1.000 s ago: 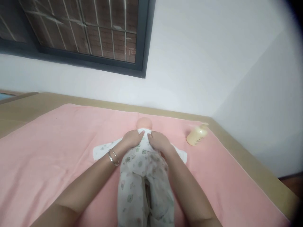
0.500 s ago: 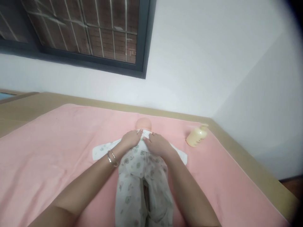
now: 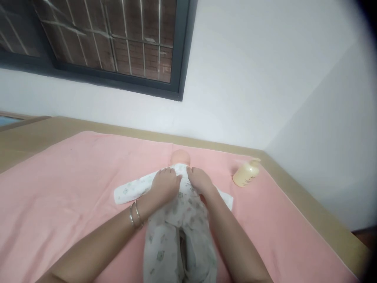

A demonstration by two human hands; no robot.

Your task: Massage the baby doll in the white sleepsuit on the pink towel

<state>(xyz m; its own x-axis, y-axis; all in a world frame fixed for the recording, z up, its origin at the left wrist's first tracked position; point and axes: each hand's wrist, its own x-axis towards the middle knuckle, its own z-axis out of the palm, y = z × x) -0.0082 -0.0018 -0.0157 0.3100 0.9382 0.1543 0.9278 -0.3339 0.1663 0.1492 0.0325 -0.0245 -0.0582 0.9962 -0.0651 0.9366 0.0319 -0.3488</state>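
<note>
A doll lies on its length on a pink blanket [image 3: 97,173], its smooth head [image 3: 180,157] pointing away from me. It wears white baby clothes [image 3: 176,220] with a small green and grey print, sleeves spread out to both sides. My left hand [image 3: 165,184], with two bangles on the wrist, is closed on the upper part of the clothes, left of the middle. On the other side, just below the doll's head, my right hand [image 3: 200,180] has its fingers curled on the cloth. Both hands cover part of the chest and the sleeves' inner ends.
A pale yellow pump bottle [image 3: 246,174] stands on the blanket to the right of the doll. Beyond the blanket runs a tan surface edge [image 3: 220,147] against a white wall [image 3: 250,78]. A dark-framed window [image 3: 179,59] with bars is at the upper left.
My left hand has shifted right and turned, its fingers now curled more over the cloth. My right hand has moved slightly right, and the two thumbs are no longer close together.
</note>
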